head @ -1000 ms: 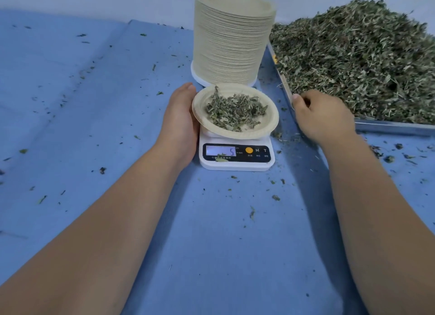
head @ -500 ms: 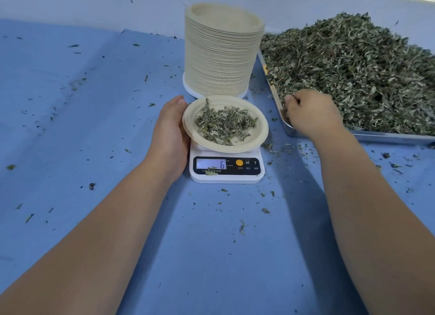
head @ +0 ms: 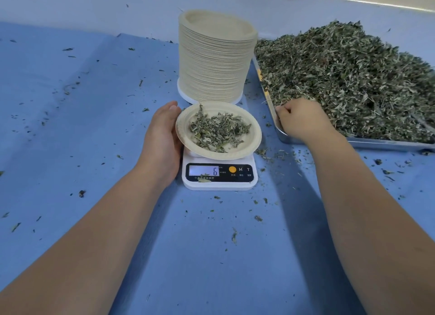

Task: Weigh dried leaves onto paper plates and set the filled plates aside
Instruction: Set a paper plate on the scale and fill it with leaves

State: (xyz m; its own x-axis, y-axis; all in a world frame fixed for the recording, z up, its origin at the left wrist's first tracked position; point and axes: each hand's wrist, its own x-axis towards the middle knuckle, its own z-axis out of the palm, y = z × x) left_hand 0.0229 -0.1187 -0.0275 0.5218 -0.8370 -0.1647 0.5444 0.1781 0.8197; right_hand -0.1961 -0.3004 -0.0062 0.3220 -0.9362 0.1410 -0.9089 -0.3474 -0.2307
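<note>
1. Dried leaves (head: 219, 128) lie in a loose grey-green pile in the middle of a paper plate (head: 249, 147). The plate sits on a small white scale (head: 219, 185) near the middle of the blue counter (head: 94, 126).
2. The scale's display (head: 204, 170) reads 6, and a scrap of leaf lies across its lower edge.
3. The left hand (head: 162, 138) lies against the left side of the scale and plate, with the thumb (head: 170, 106) beside the plate's far-left rim. The rest of its fingers run under the plate and are hidden, so I cannot tell whether they grip it.
4. The right hand (head: 299, 119) is over the near-left corner of a metal tray (head: 376, 145), knuckles up, at the edge of a big heap (head: 353, 79) of the same leaves. Its fingers (head: 282, 110) are curled in tight, but the tips point down out of sight. Whether they hold any leaf cannot be told.
5. A tall stack of paper plates (head: 214, 63) stands just behind the scale, toward the far edge of the counter, on a white round base.
6. The tray fills the right side of the counter, its left rim just beside the stack. The heap covers most of it.
7. Leaf scraps (head: 277, 153) are scattered over the counter, thickest between the scale and the tray's near rim.
</note>
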